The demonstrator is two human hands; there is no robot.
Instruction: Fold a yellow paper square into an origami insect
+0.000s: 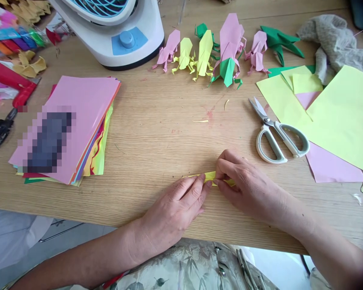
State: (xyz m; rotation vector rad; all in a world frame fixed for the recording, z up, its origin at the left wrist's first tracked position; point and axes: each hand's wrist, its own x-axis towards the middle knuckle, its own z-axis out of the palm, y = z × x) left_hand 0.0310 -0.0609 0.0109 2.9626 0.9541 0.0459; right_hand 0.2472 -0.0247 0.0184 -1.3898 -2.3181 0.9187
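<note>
A narrow strip of folded yellow paper [210, 176] lies near the table's front edge, largely hidden by my fingers. My left hand [181, 201] presses its fingers, held close together, onto the strip's left part. At the right part, my right hand [242, 183] pinches the paper between thumb and fingers. The two hands almost meet over the strip. Beyond my right hand lie scissors [269, 123] with white and grey handles, their blades slightly apart and pointing away from me.
Several folded paper figures [204, 54] in pink, yellow and green stand at the back, beside a white fan [130, 40]. A stack of coloured paper [87, 92] with a blurred dark object is at left. Loose yellow sheets [345, 117] and a grey cloth [335, 36] are at right.
</note>
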